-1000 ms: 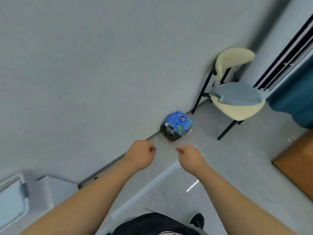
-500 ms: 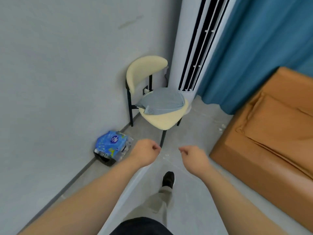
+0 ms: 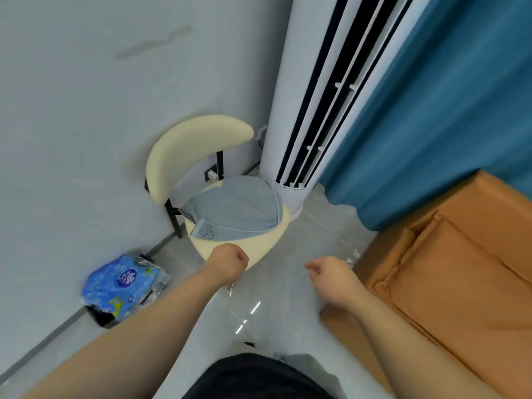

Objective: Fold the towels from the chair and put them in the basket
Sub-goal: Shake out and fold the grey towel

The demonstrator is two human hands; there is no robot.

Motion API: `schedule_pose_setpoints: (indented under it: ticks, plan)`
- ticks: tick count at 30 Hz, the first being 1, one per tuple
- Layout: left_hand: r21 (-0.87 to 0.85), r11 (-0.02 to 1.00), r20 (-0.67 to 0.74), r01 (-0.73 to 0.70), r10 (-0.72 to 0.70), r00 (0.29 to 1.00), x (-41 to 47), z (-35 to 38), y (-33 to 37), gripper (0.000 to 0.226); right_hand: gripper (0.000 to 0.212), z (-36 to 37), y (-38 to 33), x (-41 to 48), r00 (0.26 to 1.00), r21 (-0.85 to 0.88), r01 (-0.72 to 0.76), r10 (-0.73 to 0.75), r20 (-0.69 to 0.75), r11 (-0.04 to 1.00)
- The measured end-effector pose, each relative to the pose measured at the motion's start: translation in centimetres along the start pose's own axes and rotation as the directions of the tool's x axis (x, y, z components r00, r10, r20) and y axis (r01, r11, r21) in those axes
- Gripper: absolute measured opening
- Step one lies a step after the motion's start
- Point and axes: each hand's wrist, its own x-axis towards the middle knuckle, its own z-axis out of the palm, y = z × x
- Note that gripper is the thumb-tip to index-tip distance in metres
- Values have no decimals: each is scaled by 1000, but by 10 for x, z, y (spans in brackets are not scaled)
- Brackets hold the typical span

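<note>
A grey-blue towel (image 3: 234,214) lies spread over the seat of a cream chair (image 3: 198,144) with black legs, standing against the wall. My left hand (image 3: 226,264) is curled in a fist with nothing in it, just in front of the seat's near edge. My right hand (image 3: 331,273) hangs with curled fingers over the floor, right of the chair, and holds nothing. No basket is in view.
A white standing air conditioner (image 3: 313,110) rises right behind the chair, with a blue curtain (image 3: 437,105) beside it. An orange sofa (image 3: 449,269) fills the right side. A blue plastic pack (image 3: 123,283) lies on a small black bin by the wall at left.
The view has swung right and closed in on the chair, which now sits much nearer. Both hands stay raised and curled, and the left one has reached the seat's edge.
</note>
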Motion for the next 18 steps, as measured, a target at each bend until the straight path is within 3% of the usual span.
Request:
schedule_pose_setpoints:
  ticks: [6,9,14,18]
  plan:
    - [-96,988,-65,118,-125,990,73,-7,30,21,31,-42,5,142,981,-65,116,-105,163,991]
    - [-159,962,-123,223,-243,962,108,0,35,18,28,-51,12,229,953,-180,247,-205,223,952]
    - [-328,840,-164,431,-500,850,150,22,57,22,31,-59,8,350,842,-447,488,-270,467,750]
    - [-473,747,-149,466,-590,794,180,46,88,19,33,-49,5,407,742,-505,634,-279,609,586]
